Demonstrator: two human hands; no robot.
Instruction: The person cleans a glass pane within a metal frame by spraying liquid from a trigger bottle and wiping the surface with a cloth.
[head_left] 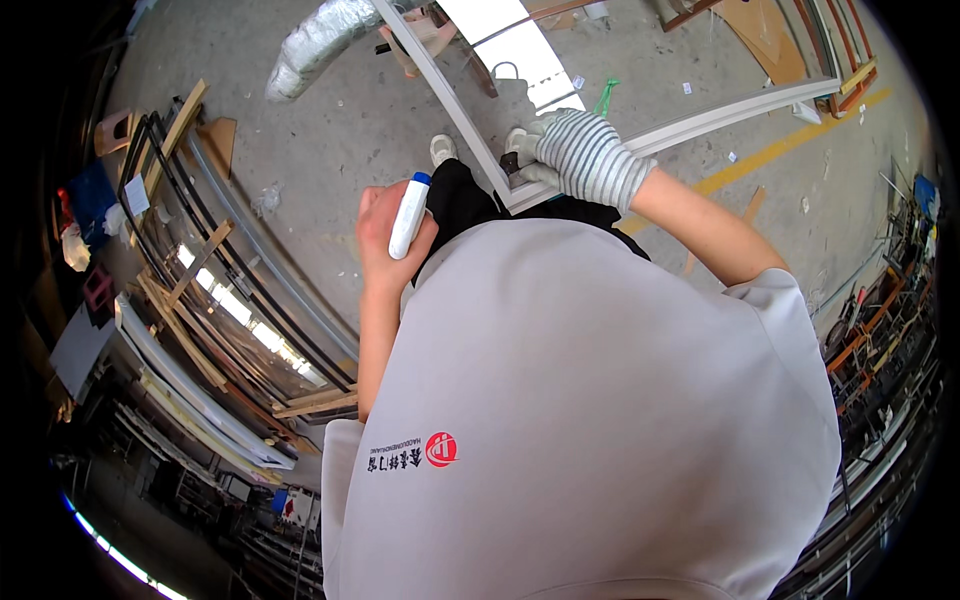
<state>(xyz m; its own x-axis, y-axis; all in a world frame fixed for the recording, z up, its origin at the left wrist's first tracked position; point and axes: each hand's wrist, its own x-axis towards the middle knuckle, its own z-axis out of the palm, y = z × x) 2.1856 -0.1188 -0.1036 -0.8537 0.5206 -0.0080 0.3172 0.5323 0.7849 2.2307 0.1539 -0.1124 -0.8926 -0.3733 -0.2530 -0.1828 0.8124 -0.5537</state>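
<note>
- Head view: left hand (380, 235) bare, fingers wrapped round a white tube (405, 225) with a blue end. Firm hold; blue end up, tube leaning slightly.
- Right hand (590, 165) in a grey-and-white striped glove, at the near corner of a pale frame (715, 115). Fingers bent, tips just inside that corner. Small dark patch (511, 162) at the fingertips; can't tell what it is, or whether the hand pinches anything.
- Frame: one bar runs from the corner up and left, passing beyond the left hand's grip; the other runs off right from under the gloved hand. Bright reflections show inside it. Tube is left of the corner, apart from the frame.
- Shoe (443, 150) between the two hands, just beyond the tube.
- Green scrap (605, 97) just beyond the gloved hand.
- Yellow floor line (720, 178) to the right of the gloved hand, slanting away.
- Silver duct (325, 45) beyond the left hand, off to its left.
- Dark-edged frames (215, 235) and wood strips (185, 130) well left of the tube.
- Metal stock (880, 320) stacked far right of both grips.
</note>
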